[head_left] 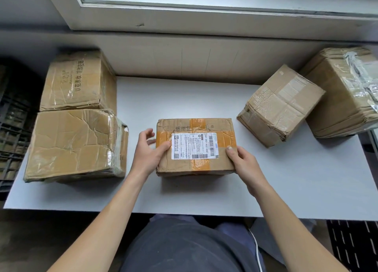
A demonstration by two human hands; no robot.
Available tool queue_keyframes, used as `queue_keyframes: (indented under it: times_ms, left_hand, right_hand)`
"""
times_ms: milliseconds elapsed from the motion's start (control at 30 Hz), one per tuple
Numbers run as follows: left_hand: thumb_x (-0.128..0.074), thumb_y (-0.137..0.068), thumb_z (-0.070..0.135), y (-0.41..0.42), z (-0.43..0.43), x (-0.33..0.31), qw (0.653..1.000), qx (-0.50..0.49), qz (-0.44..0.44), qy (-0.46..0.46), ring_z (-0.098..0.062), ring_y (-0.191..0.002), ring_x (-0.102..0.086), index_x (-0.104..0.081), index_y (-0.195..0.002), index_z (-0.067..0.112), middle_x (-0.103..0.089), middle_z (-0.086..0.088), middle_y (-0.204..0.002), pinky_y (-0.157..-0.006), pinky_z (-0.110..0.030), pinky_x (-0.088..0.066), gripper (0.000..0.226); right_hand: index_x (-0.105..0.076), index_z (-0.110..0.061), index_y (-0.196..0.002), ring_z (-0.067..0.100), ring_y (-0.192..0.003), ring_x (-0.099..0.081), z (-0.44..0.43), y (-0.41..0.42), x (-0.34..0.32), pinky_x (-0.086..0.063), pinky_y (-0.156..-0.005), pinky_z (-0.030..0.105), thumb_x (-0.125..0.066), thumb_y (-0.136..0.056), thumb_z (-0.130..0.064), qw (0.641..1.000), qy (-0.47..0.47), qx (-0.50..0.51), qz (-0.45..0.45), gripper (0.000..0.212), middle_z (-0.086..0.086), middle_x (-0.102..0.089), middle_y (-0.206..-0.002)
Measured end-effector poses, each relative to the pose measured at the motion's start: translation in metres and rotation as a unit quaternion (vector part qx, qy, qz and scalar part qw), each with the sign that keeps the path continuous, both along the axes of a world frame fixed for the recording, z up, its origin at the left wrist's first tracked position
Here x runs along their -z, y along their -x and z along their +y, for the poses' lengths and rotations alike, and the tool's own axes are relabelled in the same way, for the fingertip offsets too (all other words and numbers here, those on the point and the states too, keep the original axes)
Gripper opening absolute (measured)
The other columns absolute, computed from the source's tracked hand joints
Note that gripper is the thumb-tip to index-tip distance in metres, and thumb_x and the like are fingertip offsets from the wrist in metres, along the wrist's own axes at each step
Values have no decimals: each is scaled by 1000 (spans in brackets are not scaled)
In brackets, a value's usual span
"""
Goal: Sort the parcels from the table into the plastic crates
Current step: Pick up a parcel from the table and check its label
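A taped cardboard parcel (196,126) with a white shipping label on top sits in the middle of the white table (184,198). My left hand (148,151) grips its left side, thumb on the top near the label. My right hand (243,161) holds its right near corner, thumb on top. Two parcels lie at the left, one at the back (75,81) and one in front (75,144). Two more lie at the right, a smaller tilted one (280,105) and a large one (343,91). A dark plastic crate (14,118) stands left of the table.
A wall and a white window sill (204,19) run behind the table. Another dark crate (353,245) shows at the lower right, beside my lap. A white cable (256,249) hangs below the table's front edge.
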State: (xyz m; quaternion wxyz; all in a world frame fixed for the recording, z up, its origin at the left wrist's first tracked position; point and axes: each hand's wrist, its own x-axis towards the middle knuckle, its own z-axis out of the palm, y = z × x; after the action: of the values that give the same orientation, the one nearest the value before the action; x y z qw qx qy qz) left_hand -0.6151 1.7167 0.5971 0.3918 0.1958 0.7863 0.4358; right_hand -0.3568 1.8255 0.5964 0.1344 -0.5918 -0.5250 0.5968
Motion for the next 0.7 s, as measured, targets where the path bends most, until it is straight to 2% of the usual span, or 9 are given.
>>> queue_keyframes:
  times_ms: [100, 200, 267, 333, 433, 500, 567, 633, 700]
  left_hand:
    - [-71, -93, 13, 5, 16, -7, 994, 76, 74, -11, -17, -143, -43, -32, -160, 21, -41, 0, -160, -116, -38, -41, 78]
    - [-61, -95, 8, 7, 35, -16, 975, 157, 154, -15, -16, -143, -43, -42, -157, 18, -47, 0, -157, -121, -36, -35, 66]
    - [-62, -95, 13, 7, 46, -20, 961, 190, 202, -9, -19, -137, -48, -53, -148, 15, -56, -2, -145, -119, -39, -37, 53]
    - [-65, -96, 26, 7, 50, -20, 948, 203, 246, 16, -21, -124, -54, -62, -134, 16, -61, -2, -130, -112, -42, -40, 39]
    - [-64, -93, 53, 6, 44, -22, 921, 236, 288, 111, -22, -100, -57, -57, -112, 20, -56, 2, -110, -91, -41, -49, 39]
    - [-60, -91, 67, 5, 34, -24, 904, 270, 277, 180, -22, -95, -58, -52, -106, 20, -56, 2, -105, -82, -40, -49, 50]
    - [-56, -90, 74, 4, 24, -25, 898, 293, 245, 217, -24, -91, -60, -51, -97, 19, -63, 0, -101, -75, -39, -47, 55]
    - [-52, -90, 78, -1, 15, -21, 907, 309, 175, 228, -25, -82, -67, -52, -87, 17, -70, -4, -95, -71, -39, -52, 61]
    - [-48, -87, 83, -9, 6, -17, 922, 307, 81, 222, -25, -71, -74, -61, -84, 13, -75, -7, -86, -71, -40, -61, 72]
  right_hand:
    - [-68, -26, -112, 16, -100, -70, -1, -4, -2, -57, -95, 46, -49, -88, -81, 992, -2, -37, -122, 63, -6, -72, -109]
    - [-60, -24, -102, 22, -70, -77, -3, -4, -13, -61, -84, 48, -35, -86, -90, 972, 14, -79, -221, 73, 3, -74, -90]
    - [-59, -18, -103, 25, -60, -76, -3, 1, -16, -64, -77, 48, -36, -91, -84, 974, 26, -82, -208, 71, 10, -76, -81]
    - [-59, -14, -113, 29, -61, -76, 1, 4, -16, -65, -69, 44, -43, -94, -77, 984, 36, -51, -166, 68, 15, -76, -84]
    - [-50, -16, -140, 28, -68, -77, 11, 8, -13, -60, -62, 34, -55, -94, -70, 991, 40, 7, -127, 71, 17, -74, -96]
    - [-44, -18, -148, 27, -77, -77, 17, 15, -13, -62, -70, 35, -58, -97, -60, 994, 24, 22, -103, 68, 14, -72, -109]
    - [-47, -17, -145, 24, -87, -75, 21, 23, -14, -63, -81, 40, -58, -100, -51, 996, 5, 26, -80, 57, 10, -69, -112]
    - [-55, -18, -137, 19, -92, -73, 22, 33, -14, -62, -88, 45, -59, -103, -43, 998, -7, 34, -49, 43, 9, -69, -112]
    - [-58, -22, -136, 14, -100, -70, 18, 43, -14, -59, -90, 37, -59, -103, -41, 999, -25, 11, -35, 38, 5, -70, -119]
